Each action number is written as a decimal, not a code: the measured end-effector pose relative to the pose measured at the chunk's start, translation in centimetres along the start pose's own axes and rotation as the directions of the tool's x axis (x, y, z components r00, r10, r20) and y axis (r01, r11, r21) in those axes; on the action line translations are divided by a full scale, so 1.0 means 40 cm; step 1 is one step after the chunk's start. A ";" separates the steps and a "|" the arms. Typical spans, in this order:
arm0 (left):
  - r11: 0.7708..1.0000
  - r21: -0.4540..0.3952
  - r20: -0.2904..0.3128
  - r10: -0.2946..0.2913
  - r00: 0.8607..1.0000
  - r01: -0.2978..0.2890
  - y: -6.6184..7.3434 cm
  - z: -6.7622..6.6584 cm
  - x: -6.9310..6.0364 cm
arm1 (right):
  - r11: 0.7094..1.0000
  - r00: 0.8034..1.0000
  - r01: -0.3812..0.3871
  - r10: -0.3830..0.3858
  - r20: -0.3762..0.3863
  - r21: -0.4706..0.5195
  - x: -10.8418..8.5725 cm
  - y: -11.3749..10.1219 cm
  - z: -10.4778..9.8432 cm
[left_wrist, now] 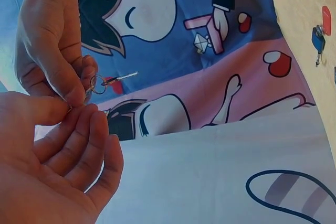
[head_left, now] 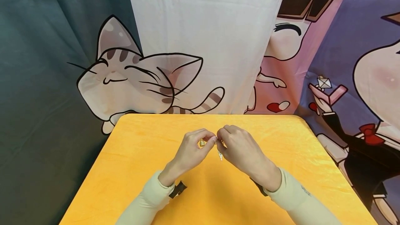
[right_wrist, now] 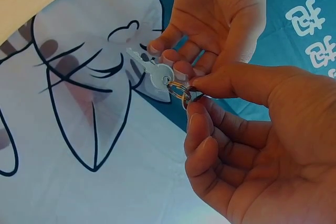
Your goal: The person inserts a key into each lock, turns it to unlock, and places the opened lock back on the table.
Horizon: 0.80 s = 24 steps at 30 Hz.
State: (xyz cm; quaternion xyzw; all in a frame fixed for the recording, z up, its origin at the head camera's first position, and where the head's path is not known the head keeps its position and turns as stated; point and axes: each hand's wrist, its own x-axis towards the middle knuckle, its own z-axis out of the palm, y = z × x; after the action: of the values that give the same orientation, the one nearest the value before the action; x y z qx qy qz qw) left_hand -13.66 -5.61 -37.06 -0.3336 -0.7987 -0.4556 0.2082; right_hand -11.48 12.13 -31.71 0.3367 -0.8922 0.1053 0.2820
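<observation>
A silver key (right_wrist: 152, 72) hangs from a small metal key ring (right_wrist: 181, 90) between my two hands, its blade pointing away from the fingers. My right hand (head_left: 240, 148) pinches the ring side between thumb and forefinger, where a small dark bit shows. My left hand (head_left: 192, 148) meets it, thumb and forefinger closed at the same spot; what they pinch is mostly hidden by the fingertips. In the head view the key (head_left: 220, 156) dangles below the right fingers. Through the gap of the left hand shows a small brass-coloured padlock (head_left: 202, 143).
A yellow cloth covers the table (head_left: 206, 197). In the left wrist view a red piece (left_wrist: 326, 19) and a blue-headed key (left_wrist: 318, 43) appear on the tabletop at the right edge. Cartoon-printed curtains (head_left: 203, 27) stand behind the table.
</observation>
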 end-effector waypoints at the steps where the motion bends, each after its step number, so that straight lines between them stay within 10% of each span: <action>1: 1.000 0.002 -0.004 0.006 1.000 -0.006 0.000 0.000 0.000 | 1.000 1.000 0.000 0.000 -0.003 0.001 0.000 0.000 0.001; 24: 0.999 -0.009 -0.055 0.047 0.997 -0.047 0.001 -0.016 0.002 | 0.958 0.992 -0.070 0.096 -0.081 0.280 -0.020 0.065 0.004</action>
State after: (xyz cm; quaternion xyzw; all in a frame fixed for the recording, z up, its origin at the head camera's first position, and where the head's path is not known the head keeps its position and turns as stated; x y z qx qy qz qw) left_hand -13.69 -6.11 -36.69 -0.3407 -0.7822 -0.4636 0.2391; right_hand -12.79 14.44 -32.29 0.3296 -0.8679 0.2562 0.2691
